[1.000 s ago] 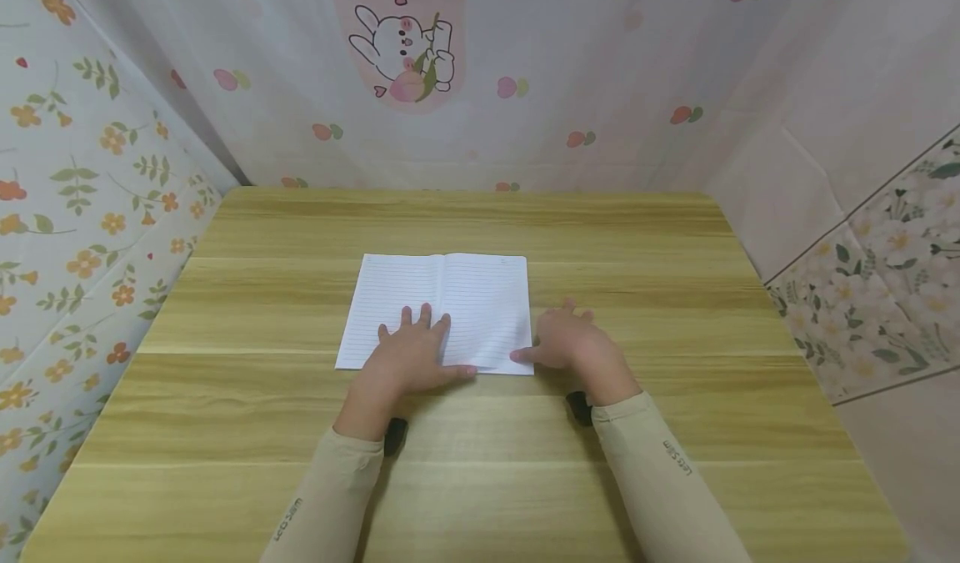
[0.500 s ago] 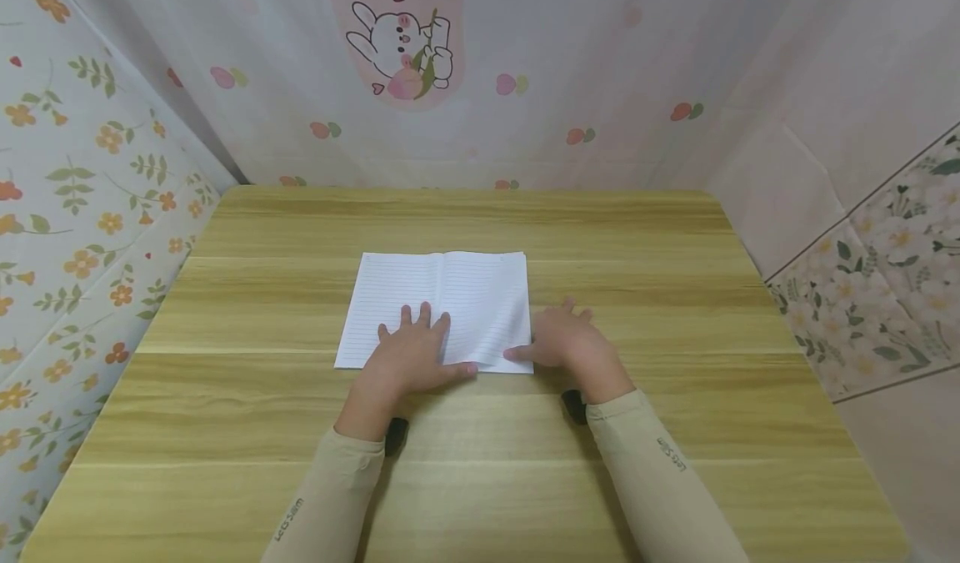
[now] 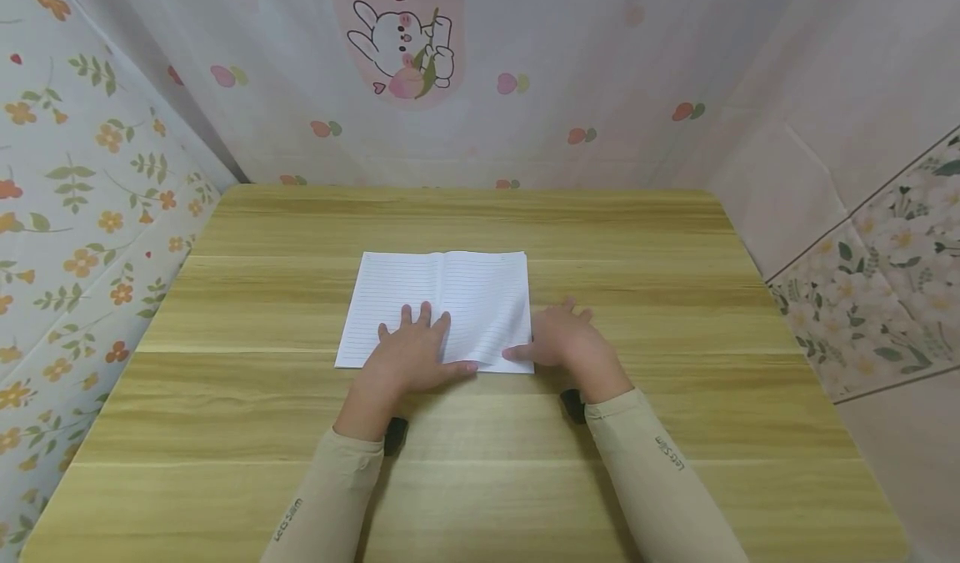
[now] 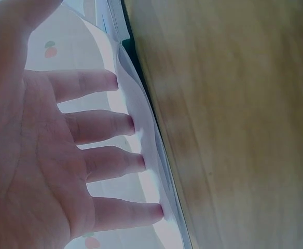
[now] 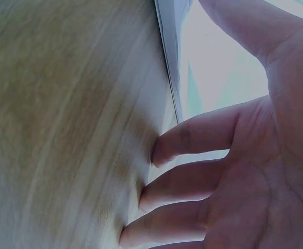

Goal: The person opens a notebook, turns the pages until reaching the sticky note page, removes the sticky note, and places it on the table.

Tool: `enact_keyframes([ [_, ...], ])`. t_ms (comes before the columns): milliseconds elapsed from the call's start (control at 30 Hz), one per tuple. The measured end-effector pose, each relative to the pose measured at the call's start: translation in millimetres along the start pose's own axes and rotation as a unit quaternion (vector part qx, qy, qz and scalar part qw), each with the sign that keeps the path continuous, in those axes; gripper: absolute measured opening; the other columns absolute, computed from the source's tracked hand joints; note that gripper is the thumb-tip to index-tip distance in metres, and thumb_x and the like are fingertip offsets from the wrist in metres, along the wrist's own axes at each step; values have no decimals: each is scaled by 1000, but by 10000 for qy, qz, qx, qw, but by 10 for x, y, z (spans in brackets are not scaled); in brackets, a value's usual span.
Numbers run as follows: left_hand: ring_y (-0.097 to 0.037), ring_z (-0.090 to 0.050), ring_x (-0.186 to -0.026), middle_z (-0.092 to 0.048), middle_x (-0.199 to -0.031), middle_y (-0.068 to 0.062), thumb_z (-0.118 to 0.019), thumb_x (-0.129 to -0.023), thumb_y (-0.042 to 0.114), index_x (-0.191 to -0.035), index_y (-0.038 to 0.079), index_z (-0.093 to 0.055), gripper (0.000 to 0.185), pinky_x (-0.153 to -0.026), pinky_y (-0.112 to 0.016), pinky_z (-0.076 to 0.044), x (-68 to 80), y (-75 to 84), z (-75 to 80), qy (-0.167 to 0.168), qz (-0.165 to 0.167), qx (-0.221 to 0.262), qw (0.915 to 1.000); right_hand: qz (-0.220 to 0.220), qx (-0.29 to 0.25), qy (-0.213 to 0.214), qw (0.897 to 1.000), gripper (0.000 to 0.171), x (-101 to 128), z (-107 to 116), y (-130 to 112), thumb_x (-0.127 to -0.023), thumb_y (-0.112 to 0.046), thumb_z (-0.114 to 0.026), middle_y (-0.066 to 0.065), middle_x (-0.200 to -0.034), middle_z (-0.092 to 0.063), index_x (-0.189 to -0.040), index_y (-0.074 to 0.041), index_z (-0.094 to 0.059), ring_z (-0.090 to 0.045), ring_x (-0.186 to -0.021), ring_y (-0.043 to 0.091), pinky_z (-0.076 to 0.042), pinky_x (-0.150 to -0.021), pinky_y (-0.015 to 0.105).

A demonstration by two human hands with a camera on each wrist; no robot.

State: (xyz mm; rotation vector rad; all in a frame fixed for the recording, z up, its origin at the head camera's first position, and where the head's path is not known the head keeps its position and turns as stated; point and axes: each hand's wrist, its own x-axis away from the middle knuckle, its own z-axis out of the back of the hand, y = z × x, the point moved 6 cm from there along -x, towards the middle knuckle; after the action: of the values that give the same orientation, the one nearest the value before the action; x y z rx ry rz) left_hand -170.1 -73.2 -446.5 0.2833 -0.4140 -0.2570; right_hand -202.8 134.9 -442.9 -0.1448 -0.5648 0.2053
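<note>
Between the tabletop's (image 3: 660, 246) side edges, your open notebook (image 3: 480, 296) is probably light and floppy; pinch its near right corner. Your left hand (image 3: 411, 353) spreads over it, your right hand (image 3: 568, 339) spreads at its right edge.

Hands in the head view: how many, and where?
2. The left hand lies on the near part of the open notebook; the right hand is at its right edge.

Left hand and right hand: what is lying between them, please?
The head view shows the open notebook, its right page's lower part, between the left hand and the right hand.
</note>
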Motion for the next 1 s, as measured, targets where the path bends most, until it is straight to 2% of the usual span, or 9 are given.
enact_keyframes([
  [400, -57, -16, -162, -21, -175, -29, -58, -98, 72, -167, 9, -35, 96, -119, -84, -25, -14, -44, -26, -57, 11, 25, 10000, 159, 52, 3, 9999, 82, -9, -5, 5, -97, -61, -69, 37, -159, -46, -145, 5, -59, -20, -151, 72, -19, -118, 86],
  [500, -57, -12, -162, -18, -176, -28, -56, -103, 65, -167, 9, -34, 88, -120, -84, -21, -30, -86, -38, -169, -44, 207, 9996, 250, 139, -13, 9996, 70, -20, -1, 13, -97, -60, -70, 38, -156, -48, -129, 2, -67, -22, -150, 73, -21, -118, 87],
  [600, -58, -7, -162, -14, -176, -29, -51, -109, 55, -167, 7, -34, 77, -121, -85, -14, -37, -128, -50, -250, -208, 471, 9984, 335, 213, -35, 9992, 63, -18, 11, 15, -96, -58, -73, 38, -156, -49, -123, -1, -69, -22, -150, 73, -22, -117, 86],
  [700, -56, -7, -163, -16, -176, -28, -45, -113, 44, -167, 4, -32, 68, -122, -85, -11, -30, -171, -43, -179, -320, 784, 9962, 332, 259, -75, 9991, 71, -7, 18, 10, -96, -57, -74, 37, -158, -47, -134, 1, -65, -21, -151, 72, -22, -118, 86],
  [800, -54, -27, -160, -31, -171, -30, -44, -112, 35, -168, 1, -23, 69, -124, -78, -24, 7, -213, 28, 297, -223, 1184, 9923, 295, 303, -120, 9990, 75, 3, 15, 2, -96, -58, -74, 37, -158, -47, -137, 4, -64, -21, -152, 71, -23, -119, 85],
  [867, -52, -48, -148, -42, -164, -32, -49, -109, 31, -169, 1, -16, 75, -117, -71, -40, 57, -243, 123, 960, 12, 1437, 9850, 251, 296, -161, 9991, 74, 9, 9, 0, -96, -58, -74, 36, -159, -46, -135, 5, -64, -21, -153, 70, -22, -120, 84],
  [900, -52, -53, -144, -43, -163, -33, -52, -108, 27, -170, 0, -13, 78, -113, -70, -45, 90, -251, 185, 1362, 114, 1487, 9794, 233, 282, -178, 9992, 75, 11, 7, 1, -96, -58, -74, 36, -159, -46, -136, 5, -64, -21, -153, 70, -22, -120, 84],
  [933, -51, -54, -143, -42, -164, -33, -55, -106, 24, -170, 2, -12, 81, -111, -68, -48, 125, -255, 243, 1768, 205, 1384, 9743, 228, 280, -178, 9992, 74, 11, 7, 3, -96, -57, -74, 36, -159, -46, -135, 5, -64, -21, -153, 70, -22, -120, 84],
  [1000, -52, -49, -147, -35, -169, -30, -61, -103, 16, -172, 10, -14, 84, -109, -73, -47, 198, -233, 351, 2445, 351, 796, 9657, 201, 262, -173, 9993, 75, 15, 11, 9, -96, -57, -74, 36, -159, -46, -136, 5, -64, -21, -153, 69, -22, -120, 83],
])
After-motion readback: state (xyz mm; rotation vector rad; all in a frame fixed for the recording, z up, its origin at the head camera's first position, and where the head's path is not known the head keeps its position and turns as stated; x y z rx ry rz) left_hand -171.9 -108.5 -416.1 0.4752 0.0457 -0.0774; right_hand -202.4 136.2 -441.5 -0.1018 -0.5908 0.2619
